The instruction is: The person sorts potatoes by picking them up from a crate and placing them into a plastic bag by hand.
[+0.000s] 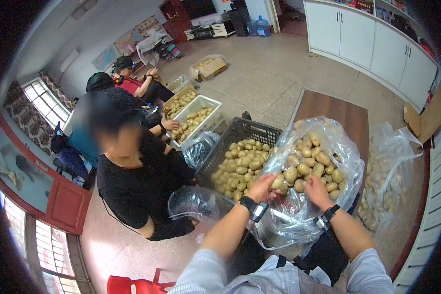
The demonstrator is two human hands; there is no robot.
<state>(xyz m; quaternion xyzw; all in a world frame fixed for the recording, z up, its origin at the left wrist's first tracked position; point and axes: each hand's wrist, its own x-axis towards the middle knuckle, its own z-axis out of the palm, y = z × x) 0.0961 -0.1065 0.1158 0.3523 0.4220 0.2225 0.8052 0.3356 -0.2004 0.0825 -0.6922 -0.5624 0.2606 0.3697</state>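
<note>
A large clear plastic bag (345, 134) lies wide open on a brown wooden table (328, 105), with many yellow-brown potatoes (306, 159) inside. My left hand (262, 188) is at the bag's left side, its fingers closed round a potato (279, 182). My right hand (318, 192) reaches into the bag at the near edge of the heap. Its fingers are curled in, and what they hold, if anything, is hidden. To the left of the bag stands a dark plastic crate (215, 159) filled with similar potatoes (242, 169).
A person in black (132, 181) sits at the left beside the crate. Farther back, other people sit by a white crate (213, 105) of potatoes. Another filled clear bag (384, 171) stands on the floor at right. A red stool (127, 284) is at lower left.
</note>
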